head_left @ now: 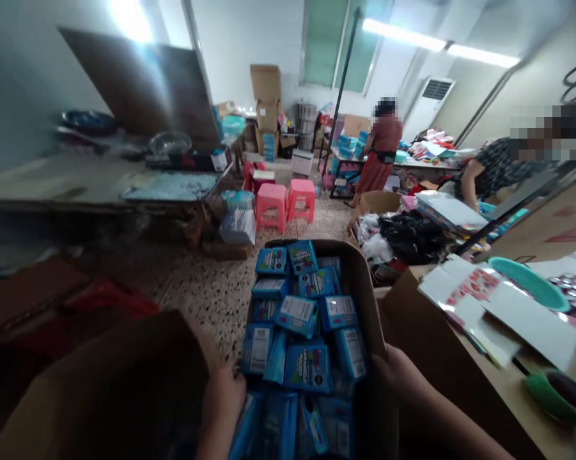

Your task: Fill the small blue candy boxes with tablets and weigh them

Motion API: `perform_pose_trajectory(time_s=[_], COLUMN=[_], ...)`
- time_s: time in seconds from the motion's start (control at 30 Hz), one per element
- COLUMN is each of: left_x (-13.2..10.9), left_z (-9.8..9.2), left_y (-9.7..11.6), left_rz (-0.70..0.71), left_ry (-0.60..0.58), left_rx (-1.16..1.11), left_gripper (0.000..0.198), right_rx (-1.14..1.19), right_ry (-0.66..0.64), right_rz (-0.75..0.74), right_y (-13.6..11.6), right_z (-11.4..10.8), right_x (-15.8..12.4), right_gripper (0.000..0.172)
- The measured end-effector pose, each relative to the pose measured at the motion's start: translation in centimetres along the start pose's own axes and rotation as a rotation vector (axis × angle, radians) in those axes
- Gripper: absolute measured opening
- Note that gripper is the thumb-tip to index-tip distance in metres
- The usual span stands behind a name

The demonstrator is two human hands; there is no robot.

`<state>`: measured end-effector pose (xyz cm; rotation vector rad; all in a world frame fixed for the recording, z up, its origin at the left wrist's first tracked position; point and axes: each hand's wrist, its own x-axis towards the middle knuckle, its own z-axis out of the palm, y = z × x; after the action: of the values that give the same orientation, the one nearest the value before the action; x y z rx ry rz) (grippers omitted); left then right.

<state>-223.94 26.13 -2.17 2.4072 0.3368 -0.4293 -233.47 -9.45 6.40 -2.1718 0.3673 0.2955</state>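
Observation:
An open cardboard box [368, 291] sits directly in front of me, filled with small blue packets [307, 367] that have printed labels, several lying at odd angles. My left hand [224, 391] is closed at the box's left edge, its fingertips partly hidden. On the opposite side my right hand [399, 370] grips the right wall, with the fingers mostly out of sight behind the cardboard. A brown cardboard flap or second carton [124, 377], dark and blurred, is beside my left hand.
Pink stools [271, 206] stand ahead on the speckled floor. A long workbench [38, 185] runs along the left. At right, a table holds white card sheets [522, 326] and a turquoise basin [532, 284]. Two people are nearby, one standing [381, 144] and one leaning [496, 166].

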Motion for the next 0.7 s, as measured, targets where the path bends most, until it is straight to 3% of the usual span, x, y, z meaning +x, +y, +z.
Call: perform_pose_trajectory(time_s=[0.2, 0.37, 0.47, 0.7], left_x=[14.7, 25.6, 33.5, 52.1], left_z=[-1.8, -4.8, -6.6, -9.8], left_y=[6.6, 11.5, 14.8, 25.2], left_rz=[0.025, 0.072, 0.075, 0.138], left_ry=[0.045, 0.095, 0.126, 0.061], left_rx=[0.134, 0.177, 0.175, 0.206], left_gripper=[0.040, 0.038, 0.039, 0.039], right_rx=[0.012, -0.020, -0.026, -0.033], right_ry=[-0.006, -0.025, 0.010, 0.122], right_rz=[-0.153, -0.164, -0.167, -0.093], right_y=[-2.1, -5.6, -7.5, -12.9], right_z=[-2.8, -4.6, -4.8, -7.4], right_x=[17.1, 30.1, 38.1, 54.9], right_gripper=[0.032, 0.031, 0.029, 0.028])
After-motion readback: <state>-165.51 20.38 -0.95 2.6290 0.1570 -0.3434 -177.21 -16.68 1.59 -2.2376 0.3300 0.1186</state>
